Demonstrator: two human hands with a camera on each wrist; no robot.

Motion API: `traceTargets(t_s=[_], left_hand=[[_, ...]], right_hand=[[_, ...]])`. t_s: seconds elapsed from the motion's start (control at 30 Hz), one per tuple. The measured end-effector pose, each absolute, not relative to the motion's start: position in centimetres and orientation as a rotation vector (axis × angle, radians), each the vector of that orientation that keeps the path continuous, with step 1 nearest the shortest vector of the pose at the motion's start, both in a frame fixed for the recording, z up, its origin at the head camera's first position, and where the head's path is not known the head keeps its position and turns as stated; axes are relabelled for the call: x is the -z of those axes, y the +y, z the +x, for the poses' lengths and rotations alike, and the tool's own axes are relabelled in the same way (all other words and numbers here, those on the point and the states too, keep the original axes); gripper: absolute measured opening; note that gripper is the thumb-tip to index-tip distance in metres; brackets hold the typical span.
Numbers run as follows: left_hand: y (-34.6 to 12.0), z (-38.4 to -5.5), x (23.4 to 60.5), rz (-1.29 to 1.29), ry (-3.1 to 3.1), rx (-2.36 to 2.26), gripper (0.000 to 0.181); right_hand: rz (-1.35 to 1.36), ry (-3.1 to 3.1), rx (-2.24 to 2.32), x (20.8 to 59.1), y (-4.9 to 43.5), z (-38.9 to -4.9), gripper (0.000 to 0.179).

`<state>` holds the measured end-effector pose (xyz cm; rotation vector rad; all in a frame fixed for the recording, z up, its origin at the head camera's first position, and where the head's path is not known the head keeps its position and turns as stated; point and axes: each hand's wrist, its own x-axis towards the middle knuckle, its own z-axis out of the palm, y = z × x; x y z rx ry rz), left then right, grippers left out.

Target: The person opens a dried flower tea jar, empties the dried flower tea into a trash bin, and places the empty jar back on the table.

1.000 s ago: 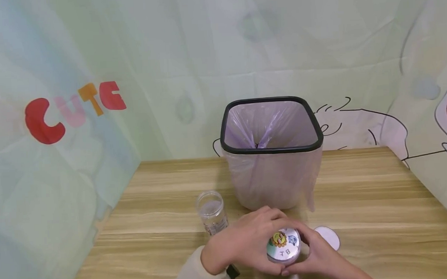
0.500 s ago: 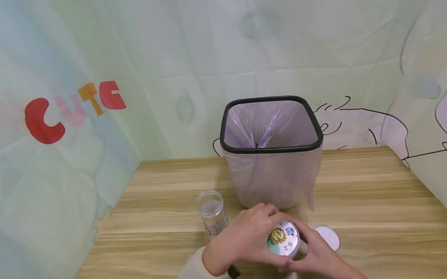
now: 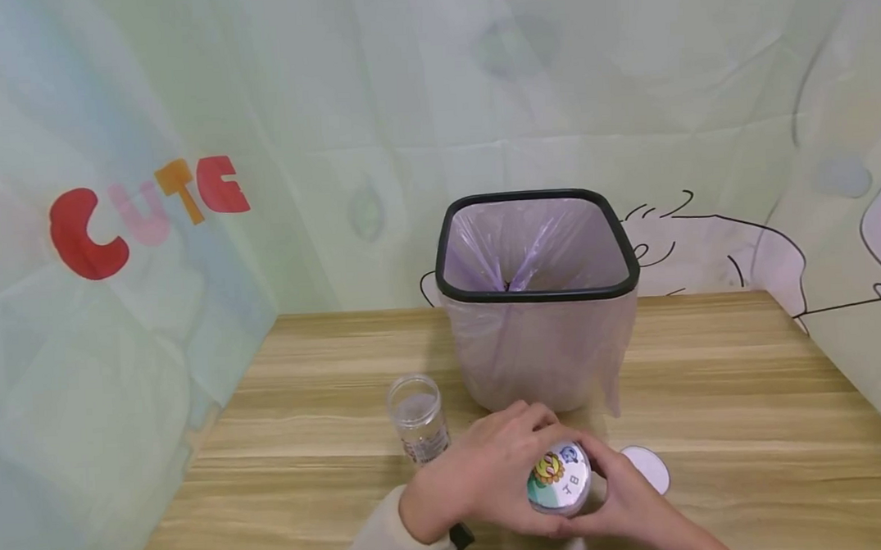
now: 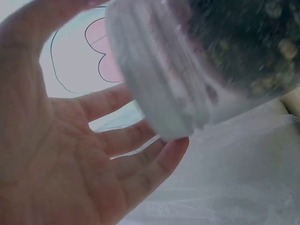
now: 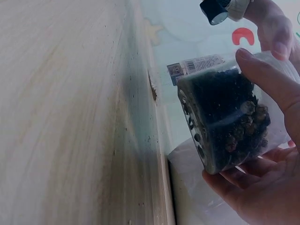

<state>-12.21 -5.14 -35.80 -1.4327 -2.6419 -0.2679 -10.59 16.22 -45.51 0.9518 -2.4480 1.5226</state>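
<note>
Empty jar (image 3: 417,417) left of hands; bin (image 3: 537,299) behind; loose lid (image 3: 648,467) right.

Lined waste bin (image 3: 538,303), black rim, at desk (image 3: 748,393) rear centre; empty clear jar (image 3: 417,417) upright left of it; white lid (image 3: 647,467) flat, front right; "CUTE" backdrop (image 3: 142,214) behind

The clear plastic jar (image 3: 560,487) sits between both hands just in front of the lined trash bin (image 3: 538,303), close to the bin's front wall. Its white ribbed screw lid (image 3: 558,479) is on, topped by a round sticker with a sunflower cartoon. Dark, lumpy dried contents fill the jar's see-through body (image 5: 225,119). In the wrist views the jar is lifted and tilted, not resting on the table.
</note>
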Motion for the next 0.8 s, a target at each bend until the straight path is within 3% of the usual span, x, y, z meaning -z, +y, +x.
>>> traceTargets(t_s=[0.8], left_hand=[[-5.45, -11.95, 35.81, -1.369, -2.743, 0.280, 0.081]], right_hand=[[0.984, -2.514, -1.578, 45.55, 16.19, -10.50, 0.092]])
